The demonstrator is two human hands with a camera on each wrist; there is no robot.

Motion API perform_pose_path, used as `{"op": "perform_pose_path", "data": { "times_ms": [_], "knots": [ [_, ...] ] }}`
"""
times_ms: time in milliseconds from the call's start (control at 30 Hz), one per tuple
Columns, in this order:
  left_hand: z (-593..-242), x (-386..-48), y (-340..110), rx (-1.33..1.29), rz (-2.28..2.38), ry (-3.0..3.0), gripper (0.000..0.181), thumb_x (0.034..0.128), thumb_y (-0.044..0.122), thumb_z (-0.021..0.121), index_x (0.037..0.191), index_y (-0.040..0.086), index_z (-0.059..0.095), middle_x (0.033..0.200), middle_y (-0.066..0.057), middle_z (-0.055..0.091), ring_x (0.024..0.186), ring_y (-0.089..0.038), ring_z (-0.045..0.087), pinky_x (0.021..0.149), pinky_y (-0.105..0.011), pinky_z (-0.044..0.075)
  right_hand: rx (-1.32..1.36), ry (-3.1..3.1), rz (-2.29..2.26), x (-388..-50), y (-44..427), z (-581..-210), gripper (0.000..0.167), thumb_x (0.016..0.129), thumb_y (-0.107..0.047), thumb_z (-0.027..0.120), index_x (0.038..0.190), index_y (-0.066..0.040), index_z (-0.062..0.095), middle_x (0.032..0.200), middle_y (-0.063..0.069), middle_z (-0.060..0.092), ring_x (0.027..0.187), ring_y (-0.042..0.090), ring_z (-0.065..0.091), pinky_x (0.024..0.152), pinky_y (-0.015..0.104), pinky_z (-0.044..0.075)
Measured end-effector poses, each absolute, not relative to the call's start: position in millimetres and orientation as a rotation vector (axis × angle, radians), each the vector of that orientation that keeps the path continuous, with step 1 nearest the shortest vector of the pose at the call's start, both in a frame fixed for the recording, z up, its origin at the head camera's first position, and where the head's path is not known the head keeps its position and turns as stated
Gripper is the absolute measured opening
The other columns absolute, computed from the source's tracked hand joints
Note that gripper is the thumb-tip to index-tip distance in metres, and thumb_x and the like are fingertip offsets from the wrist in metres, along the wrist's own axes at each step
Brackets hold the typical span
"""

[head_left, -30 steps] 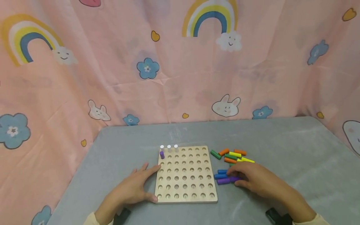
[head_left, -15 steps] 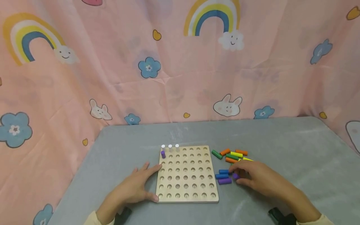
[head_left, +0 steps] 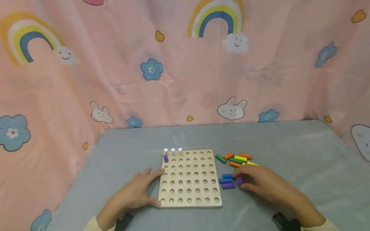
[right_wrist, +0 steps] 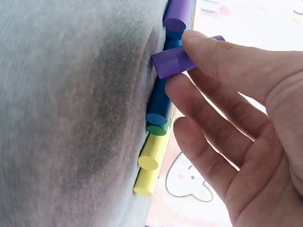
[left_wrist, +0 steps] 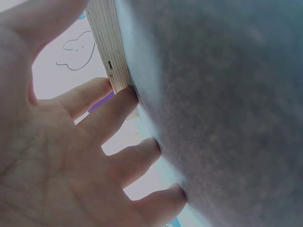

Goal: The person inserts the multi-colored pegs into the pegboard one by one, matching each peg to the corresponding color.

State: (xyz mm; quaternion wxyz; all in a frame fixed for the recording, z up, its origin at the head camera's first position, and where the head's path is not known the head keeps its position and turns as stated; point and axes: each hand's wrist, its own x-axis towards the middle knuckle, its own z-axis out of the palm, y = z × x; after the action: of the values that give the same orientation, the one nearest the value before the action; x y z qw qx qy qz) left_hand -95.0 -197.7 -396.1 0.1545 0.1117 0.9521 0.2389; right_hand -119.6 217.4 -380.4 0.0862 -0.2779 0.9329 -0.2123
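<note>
Right hand (head_left: pixel 261 183)'s pinching a purple peg (right_wrist: pixel 173 62) between thumb and fingers, off the board (head_left: pixel 184 186)'s right edge by the loose pegs (head_left: pixel 225 181). Left hand (head_left: pixel 136 191)'s spread wide, gripping nothing, thumb at the board's front-left corner. White pegs (head_left: pixel 173 152) stand along its back edge, left end.

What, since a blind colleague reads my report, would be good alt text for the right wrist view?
A right hand pinches a purple peg. Behind it, on a gray tabletop, lie another purple peg, blue pegs, a green peg and two yellow pegs, with a patterned cloth beyond.
</note>
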Motion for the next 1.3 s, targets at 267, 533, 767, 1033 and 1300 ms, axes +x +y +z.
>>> {"op": "perform_pose_path", "data": {
  "times_ms": [267, 533, 767, 1033, 1300],
  "knots": [
    [-398.0, -99.3, -195.7, 0.380, 0.697, 2.725, 0.105, 0.0596, 0.047, 0.090, 0.152, 0.030, 0.042, 0.159, -0.018, 0.037, 0.151, -0.042, 0.023, 0.117, -0.070, 0.018, -0.829, 2.892, -0.690, -123.2, 212.7, -369.3, 0.025, 0.084, -0.026, 0.079, 0.107, -0.030, 0.069, 0.098, -0.021, 0.065, 0.088, -0.003, 0.057, 0.076, 0.026, 0.054],
    [-399.4, -98.5, -196.5, 0.390, 0.695, 2.732, 0.106, 0.0596, 0.045, 0.090, 0.152, 0.029, 0.042, 0.159, -0.020, 0.036, 0.151, -0.043, 0.023, 0.118, -0.069, 0.018, -0.893, 2.863, -0.771, -137.2, 162.6, -350.0, 0.019, 0.086, -0.028, 0.077, 0.105, -0.028, 0.071, 0.093, -0.020, 0.067, 0.085, 0.001, 0.060, 0.072, 0.026, 0.051],
    [-398.7, -100.2, -196.4, 0.399, 0.684, 2.734, 0.106, 0.0596, 0.046, 0.090, 0.152, 0.028, 0.042, 0.159, -0.015, 0.038, 0.152, -0.041, 0.023, 0.119, -0.068, 0.017, -0.926, 2.844, -0.827, -154.7, 108.3, -349.3, 0.020, 0.088, -0.026, 0.076, 0.107, -0.024, 0.073, 0.094, -0.015, 0.071, 0.086, 0.004, 0.064, 0.070, 0.025, 0.049],
    [-396.8, -102.0, -194.8, 0.375, 0.678, 2.734, 0.105, 0.0601, 0.048, 0.090, 0.152, 0.032, 0.041, 0.159, -0.020, 0.035, 0.151, -0.043, 0.023, 0.117, -0.071, 0.019, -0.869, 2.836, -0.842, -174.6, 56.7, -351.1, 0.021, 0.088, -0.022, 0.077, 0.108, -0.020, 0.073, 0.094, -0.009, 0.072, 0.087, 0.011, 0.066, 0.076, 0.031, 0.054],
    [-397.5, -97.7, -197.3, 0.348, 0.678, 2.734, 0.105, 0.0594, 0.047, 0.091, 0.152, 0.031, 0.042, 0.159, -0.023, 0.034, 0.150, -0.043, 0.025, 0.116, -0.071, 0.020, -0.792, 2.781, -0.901, -194.7, 21.8, -366.4, 0.017, 0.085, -0.021, 0.079, 0.102, -0.020, 0.076, 0.093, -0.007, 0.074, 0.084, 0.008, 0.065, 0.078, 0.031, 0.054]
  ]
}}
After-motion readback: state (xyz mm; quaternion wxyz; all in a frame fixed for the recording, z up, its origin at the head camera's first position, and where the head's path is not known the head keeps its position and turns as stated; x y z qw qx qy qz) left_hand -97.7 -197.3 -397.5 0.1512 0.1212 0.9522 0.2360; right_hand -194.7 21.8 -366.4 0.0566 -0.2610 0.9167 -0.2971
